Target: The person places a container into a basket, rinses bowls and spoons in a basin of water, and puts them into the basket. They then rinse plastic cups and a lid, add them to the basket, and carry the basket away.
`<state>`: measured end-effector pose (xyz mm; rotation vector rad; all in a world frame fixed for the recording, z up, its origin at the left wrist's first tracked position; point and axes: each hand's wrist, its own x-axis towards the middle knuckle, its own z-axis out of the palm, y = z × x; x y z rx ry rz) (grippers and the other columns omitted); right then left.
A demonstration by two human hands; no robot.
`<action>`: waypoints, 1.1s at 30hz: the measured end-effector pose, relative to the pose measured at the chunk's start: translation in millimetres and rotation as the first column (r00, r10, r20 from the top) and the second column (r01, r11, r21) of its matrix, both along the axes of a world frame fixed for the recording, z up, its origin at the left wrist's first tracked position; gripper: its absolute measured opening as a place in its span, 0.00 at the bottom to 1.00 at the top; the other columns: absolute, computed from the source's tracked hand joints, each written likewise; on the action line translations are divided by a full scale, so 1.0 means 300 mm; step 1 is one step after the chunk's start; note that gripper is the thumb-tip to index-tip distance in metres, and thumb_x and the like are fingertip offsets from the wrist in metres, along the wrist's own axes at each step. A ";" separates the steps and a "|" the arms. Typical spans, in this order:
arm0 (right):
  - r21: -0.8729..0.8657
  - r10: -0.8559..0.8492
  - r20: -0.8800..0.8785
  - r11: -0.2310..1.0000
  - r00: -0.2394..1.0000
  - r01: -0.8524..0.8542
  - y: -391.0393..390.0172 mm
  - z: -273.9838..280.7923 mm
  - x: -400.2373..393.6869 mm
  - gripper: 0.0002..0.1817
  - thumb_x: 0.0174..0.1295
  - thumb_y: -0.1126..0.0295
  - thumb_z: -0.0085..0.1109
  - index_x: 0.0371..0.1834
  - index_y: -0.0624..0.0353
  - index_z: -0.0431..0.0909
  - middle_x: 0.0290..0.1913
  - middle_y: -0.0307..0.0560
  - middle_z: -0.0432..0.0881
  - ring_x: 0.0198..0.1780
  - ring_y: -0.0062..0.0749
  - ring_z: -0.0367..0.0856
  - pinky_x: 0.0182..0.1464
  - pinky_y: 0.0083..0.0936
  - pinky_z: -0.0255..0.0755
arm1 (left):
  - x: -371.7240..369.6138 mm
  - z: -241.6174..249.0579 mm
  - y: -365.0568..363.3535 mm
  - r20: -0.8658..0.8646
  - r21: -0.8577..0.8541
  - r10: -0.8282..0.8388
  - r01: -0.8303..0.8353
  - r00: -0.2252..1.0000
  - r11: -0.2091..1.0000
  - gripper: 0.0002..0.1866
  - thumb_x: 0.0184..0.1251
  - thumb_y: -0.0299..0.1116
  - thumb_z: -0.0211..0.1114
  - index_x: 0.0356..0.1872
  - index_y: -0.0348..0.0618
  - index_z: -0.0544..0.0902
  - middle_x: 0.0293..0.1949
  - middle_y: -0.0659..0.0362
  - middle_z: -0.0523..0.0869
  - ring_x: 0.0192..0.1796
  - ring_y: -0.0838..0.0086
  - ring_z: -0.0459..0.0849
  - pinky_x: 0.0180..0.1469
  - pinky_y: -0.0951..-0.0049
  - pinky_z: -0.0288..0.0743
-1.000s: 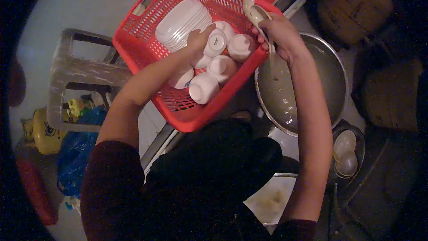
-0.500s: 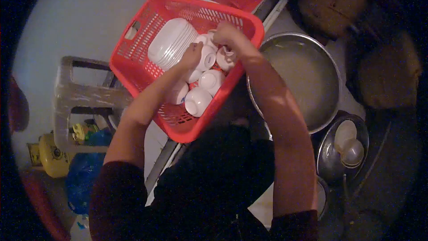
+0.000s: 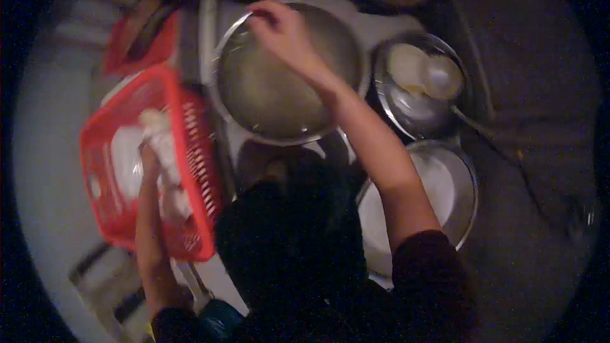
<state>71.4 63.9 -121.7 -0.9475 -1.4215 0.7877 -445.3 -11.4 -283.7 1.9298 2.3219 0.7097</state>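
My left hand (image 3: pixel 150 157) reaches into the red plastic basket (image 3: pixel 175 98) on the left, close against the white bowls (image 3: pixel 166 152); its fingers are smeared by motion. Beside it, a stack of white dishes (image 3: pixel 126 159) fills the basket's left part. My right hand (image 3: pixel 279 28) hangs over the far left of a large round metal basin (image 3: pixel 363 79) of cloudy liquid. Its fingers are bent and apart, with nothing visible between them.
Right of the basin, a metal bowl (image 3: pixel 410 109) holds pale rounded pieces. Nearer me is another wide metal basin (image 3: pixel 473 194), partly behind my right arm. A second red container (image 3: pixel 159 41) stands beyond the basket. A pale stool-like frame (image 3: pixel 95 282) is at lower left.
The view has swung right, so the basket now appears farther left. My right hand has left the bowls and moved over the basin. My left hand remains in the basket.
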 end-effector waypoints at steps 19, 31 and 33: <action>-0.879 -0.925 -0.341 0.377 0.167 0.293 -0.273 -0.994 1.080 0.24 0.48 0.45 0.54 0.35 0.56 0.73 0.33 0.44 0.74 0.29 0.25 0.72 0.20 0.24 0.63 | 0.147 0.492 -0.019 0.410 -0.179 0.245 -0.186 0.878 0.966 0.29 0.60 0.52 0.47 0.59 0.47 0.58 0.58 0.58 0.62 0.54 0.66 0.67 0.53 0.64 0.60; -0.424 0.176 0.902 0.527 0.394 0.737 -0.436 -0.999 1.295 0.10 0.41 0.69 0.53 0.29 0.60 0.75 0.32 0.51 0.77 0.33 0.39 0.76 0.34 0.34 0.71 | 0.112 0.634 0.036 0.515 -0.069 0.054 -0.022 0.855 0.997 0.24 0.64 0.43 0.46 0.57 0.41 0.61 0.56 0.54 0.64 0.54 0.67 0.68 0.54 0.71 0.64; -0.452 0.122 0.891 0.326 0.437 0.830 -0.432 -0.905 1.303 0.10 0.42 0.72 0.52 0.30 0.57 0.76 0.33 0.50 0.78 0.34 0.41 0.76 0.37 0.33 0.71 | 0.121 0.659 0.106 0.004 0.141 -0.335 0.331 0.942 0.933 0.21 0.65 0.40 0.45 0.55 0.38 0.64 0.55 0.54 0.65 0.56 0.68 0.65 0.56 0.70 0.61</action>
